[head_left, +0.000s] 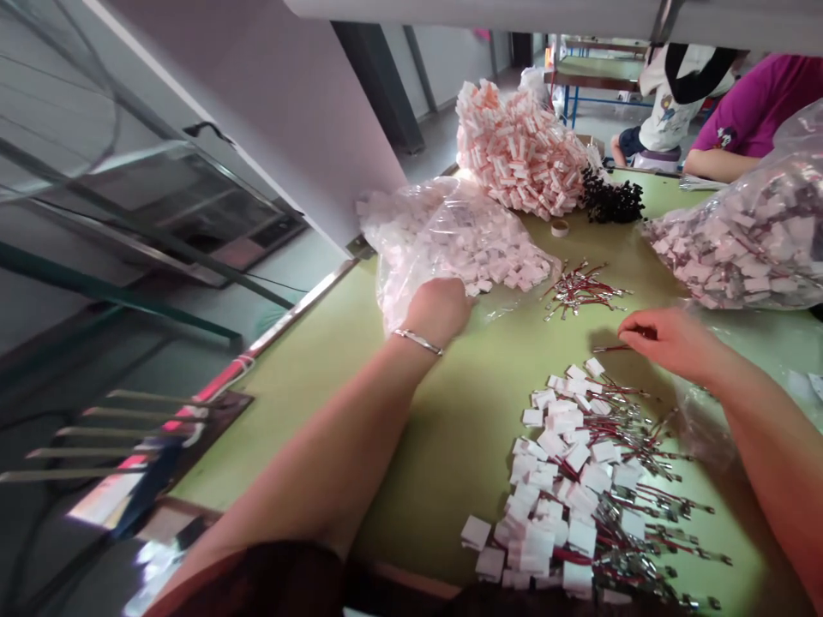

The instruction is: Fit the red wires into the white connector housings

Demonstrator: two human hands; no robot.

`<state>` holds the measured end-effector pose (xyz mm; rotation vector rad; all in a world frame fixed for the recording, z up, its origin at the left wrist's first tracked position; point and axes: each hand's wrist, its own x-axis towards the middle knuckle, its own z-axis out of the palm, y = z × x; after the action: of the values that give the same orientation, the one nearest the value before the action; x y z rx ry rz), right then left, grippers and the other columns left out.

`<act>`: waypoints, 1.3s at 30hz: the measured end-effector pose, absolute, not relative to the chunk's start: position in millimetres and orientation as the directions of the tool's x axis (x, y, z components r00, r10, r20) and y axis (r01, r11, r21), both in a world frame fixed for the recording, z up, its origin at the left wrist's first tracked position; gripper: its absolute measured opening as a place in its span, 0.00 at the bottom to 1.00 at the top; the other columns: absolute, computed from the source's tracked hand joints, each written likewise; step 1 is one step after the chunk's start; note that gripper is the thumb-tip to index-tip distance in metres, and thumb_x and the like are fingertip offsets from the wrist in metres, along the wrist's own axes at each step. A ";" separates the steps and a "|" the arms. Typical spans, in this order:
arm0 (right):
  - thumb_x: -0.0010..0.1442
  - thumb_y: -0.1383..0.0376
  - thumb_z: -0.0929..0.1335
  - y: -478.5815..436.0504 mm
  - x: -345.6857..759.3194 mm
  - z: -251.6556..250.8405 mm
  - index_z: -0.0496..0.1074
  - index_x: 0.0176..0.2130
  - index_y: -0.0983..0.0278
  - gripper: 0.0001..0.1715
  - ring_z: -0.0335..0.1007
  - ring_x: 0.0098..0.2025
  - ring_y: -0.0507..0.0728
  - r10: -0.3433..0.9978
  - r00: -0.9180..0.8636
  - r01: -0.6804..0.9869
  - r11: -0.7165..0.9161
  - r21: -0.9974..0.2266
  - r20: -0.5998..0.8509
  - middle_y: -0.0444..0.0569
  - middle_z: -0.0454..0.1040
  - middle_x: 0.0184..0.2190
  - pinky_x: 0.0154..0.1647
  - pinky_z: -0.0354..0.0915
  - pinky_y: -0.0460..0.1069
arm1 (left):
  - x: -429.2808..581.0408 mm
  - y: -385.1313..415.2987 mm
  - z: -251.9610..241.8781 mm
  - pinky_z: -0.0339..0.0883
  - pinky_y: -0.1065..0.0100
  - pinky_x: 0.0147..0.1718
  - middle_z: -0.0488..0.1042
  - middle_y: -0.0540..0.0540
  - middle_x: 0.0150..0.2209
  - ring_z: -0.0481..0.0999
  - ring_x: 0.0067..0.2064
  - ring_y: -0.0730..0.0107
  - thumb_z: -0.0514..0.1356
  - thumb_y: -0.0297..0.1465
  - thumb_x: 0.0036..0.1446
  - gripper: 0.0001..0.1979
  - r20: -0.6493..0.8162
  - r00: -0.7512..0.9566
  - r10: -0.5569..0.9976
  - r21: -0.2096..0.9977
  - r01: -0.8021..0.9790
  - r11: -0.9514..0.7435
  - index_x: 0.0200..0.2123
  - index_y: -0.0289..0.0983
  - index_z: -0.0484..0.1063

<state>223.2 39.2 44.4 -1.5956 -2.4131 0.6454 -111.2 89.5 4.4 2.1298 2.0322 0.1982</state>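
My left hand [441, 307] lies at the front edge of a clear plastic bag [411, 248] of small white plastic connectors [514, 261]. Its fingers curl down and away from me, and what they hold is hidden. Between the fingertips of my right hand [672, 341], a short red wire [610, 349] is pinched, one end sticking out to the left. Beyond it lies a loose pile of red wires with metal terminals [582, 290]. Nearer me, many red wires with white connectors on one end [572, 480] lie in a heap, metal ends to the right.
Pinkish-white parts [514, 150] are heaped at the back, beside black pieces [610, 197] and a tape roll [560, 228]. A second clear bag [752, 240] of connectors stands right. Metal prongs [103, 433] project at the table's left edge. A person's purple sleeve [752, 111] shows behind.
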 end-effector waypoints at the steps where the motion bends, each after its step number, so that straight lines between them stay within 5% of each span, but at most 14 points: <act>1: 0.57 0.63 0.65 44.6 227.4 39.5 0.75 0.30 0.59 0.09 0.68 0.27 0.53 0.920 -0.382 0.871 0.326 -0.368 -0.088 0.45 0.76 0.28 0.27 0.59 0.48 | -111.4 91.4 1.8 0.65 0.55 0.36 0.71 0.34 0.26 0.74 0.40 0.43 0.56 0.35 0.53 0.11 -0.033 0.032 0.999 0.210 0.978 -0.024 0.26 0.33 0.70; 6: 0.57 0.66 0.66 52.0 227.6 15.5 0.73 0.33 0.60 0.05 0.67 0.30 0.54 0.902 -0.424 0.900 0.408 -0.153 -0.084 0.49 0.73 0.34 0.27 0.58 0.49 | -107.4 93.0 5.8 0.66 0.63 0.32 0.74 0.41 0.26 0.75 0.36 0.53 0.57 0.32 0.47 0.06 -0.049 -0.015 0.999 0.169 0.985 0.023 0.27 0.37 0.70; 11: 0.59 0.66 0.64 51.2 221.7 7.0 0.72 0.32 0.61 0.08 0.66 0.29 0.53 0.894 -0.447 0.881 0.435 -0.187 -0.029 0.48 0.73 0.34 0.30 0.59 0.48 | -102.9 87.6 14.0 0.67 0.66 0.30 0.76 0.43 0.30 0.74 0.33 0.60 0.58 0.31 0.44 0.07 0.023 -0.003 1.000 0.284 0.959 -0.004 0.30 0.37 0.71; 18: 0.58 0.64 0.64 49.9 219.1 13.5 0.70 0.32 0.61 0.06 0.66 0.24 0.53 0.937 -0.338 0.859 0.343 -0.379 0.083 0.45 0.75 0.25 0.25 0.57 0.48 | -72.9 70.4 26.0 0.68 0.69 0.31 0.74 0.46 0.30 0.71 0.31 0.72 0.64 0.32 0.44 0.16 0.040 0.114 0.993 0.805 0.585 -0.099 0.38 0.32 0.73; 21: 0.57 0.64 0.64 41.5 210.8 17.3 0.70 0.32 0.61 0.06 0.66 0.24 0.53 0.942 -0.317 0.808 0.329 -0.488 0.109 0.45 0.75 0.25 0.25 0.58 0.47 | -53.7 60.2 20.3 0.67 0.71 0.29 0.72 0.48 0.28 0.69 0.28 0.76 0.65 0.32 0.44 0.18 -0.001 0.177 0.984 0.908 0.412 -0.073 0.41 0.31 0.74; 25: 0.59 0.62 0.64 28.8 199.7 21.9 0.72 0.32 0.61 0.09 0.65 0.24 0.51 0.933 -0.328 0.717 0.349 -0.604 0.150 0.44 0.75 0.25 0.25 0.59 0.47 | -31.4 46.5 9.8 0.64 0.72 0.26 0.71 0.49 0.25 0.67 0.26 0.77 0.66 0.31 0.45 0.17 -0.080 0.254 0.964 0.961 0.278 0.006 0.40 0.31 0.76; 39: 0.59 0.61 0.64 23.0 191.3 18.9 0.73 0.29 0.61 0.11 0.65 0.27 0.52 0.917 -0.393 0.733 0.360 -0.578 0.072 0.44 0.74 0.26 0.28 0.58 0.48 | -15.0 33.9 4.4 0.68 0.72 0.32 0.75 0.49 0.29 0.70 0.29 0.76 0.66 0.31 0.43 0.16 -0.173 0.346 0.922 0.970 0.222 0.099 0.38 0.32 0.77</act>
<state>191.3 23.0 18.9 -1.4422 -2.2435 0.6578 -15.0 33.9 4.4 1.4009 1.1307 0.7293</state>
